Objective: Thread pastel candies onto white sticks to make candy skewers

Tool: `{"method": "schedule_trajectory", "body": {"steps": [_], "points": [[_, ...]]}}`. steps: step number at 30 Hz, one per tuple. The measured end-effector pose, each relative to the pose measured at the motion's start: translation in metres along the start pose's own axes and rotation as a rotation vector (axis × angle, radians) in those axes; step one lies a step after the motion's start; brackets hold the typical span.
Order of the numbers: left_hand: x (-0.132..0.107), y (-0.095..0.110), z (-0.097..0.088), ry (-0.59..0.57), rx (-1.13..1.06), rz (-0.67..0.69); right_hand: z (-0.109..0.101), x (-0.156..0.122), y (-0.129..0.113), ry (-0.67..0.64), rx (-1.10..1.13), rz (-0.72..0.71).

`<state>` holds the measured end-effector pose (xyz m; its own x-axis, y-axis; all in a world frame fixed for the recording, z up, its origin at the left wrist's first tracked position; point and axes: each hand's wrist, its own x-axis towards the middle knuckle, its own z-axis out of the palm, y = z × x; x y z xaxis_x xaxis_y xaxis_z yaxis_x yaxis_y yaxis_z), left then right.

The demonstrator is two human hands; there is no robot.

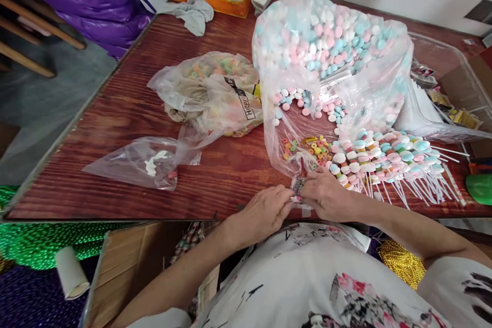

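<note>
At the table's front edge, both my hands close on a small clear plastic packet. The fingers of my left hand pinch its near left side. My right hand grips it from the right, hiding part of what is inside. Just beyond lie small coloured rings on a sheet of clear plastic. To the right of my right hand is a pile of sticks threaded with pastel discs, their white ends pointing toward me. A large clear bag of pink, blue and white discs slumps behind.
Left of the big bag lies a printed bag of coloured rings, with a nearly flat clear bag nearer me. An orange tray and a grey cloth are at the back. A clear bin stands right. Below is a cardboard box.
</note>
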<state>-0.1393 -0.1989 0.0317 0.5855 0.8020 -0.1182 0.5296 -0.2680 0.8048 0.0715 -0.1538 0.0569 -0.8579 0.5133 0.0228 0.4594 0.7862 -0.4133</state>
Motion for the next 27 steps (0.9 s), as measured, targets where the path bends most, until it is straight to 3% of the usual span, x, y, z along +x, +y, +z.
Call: {"method": "schedule_trajectory", "body": {"steps": [2, 5, 9, 12, 15, 22, 24, 27], "points": [[-0.003, -0.001, 0.003, 0.235, 0.301, 0.031, -0.001, 0.01, 0.007, -0.04, 0.134, 0.074], [-0.005, -0.013, 0.003, 0.374, 0.329, 0.052, -0.01, 0.033, 0.027, 0.007, 0.118, 0.045], [-0.005, -0.029, -0.006, 0.434, -0.219, -0.097, -0.026, 0.074, 0.059, 0.124, -0.212, 0.042], [-0.005, -0.031, -0.012, 0.456, -0.776, -0.3, -0.026, 0.097, 0.071, -0.006, -0.426, 0.012], [-0.002, -0.027, -0.015, 0.481, -1.146, -0.376, -0.019, 0.109, 0.072, -0.123, -0.493, -0.016], [0.003, -0.021, -0.016, 0.45, -1.374, -0.335, -0.007, 0.109, 0.077, -0.153, -0.489, -0.015], [0.003, -0.02, -0.016, 0.449, -1.403, -0.326, -0.012, 0.1, 0.07, -0.081, -0.446, 0.0], [0.006, -0.015, -0.012, 0.463, -1.433, -0.315, -0.023, 0.077, 0.041, 0.154, -0.236, 0.005]]}}
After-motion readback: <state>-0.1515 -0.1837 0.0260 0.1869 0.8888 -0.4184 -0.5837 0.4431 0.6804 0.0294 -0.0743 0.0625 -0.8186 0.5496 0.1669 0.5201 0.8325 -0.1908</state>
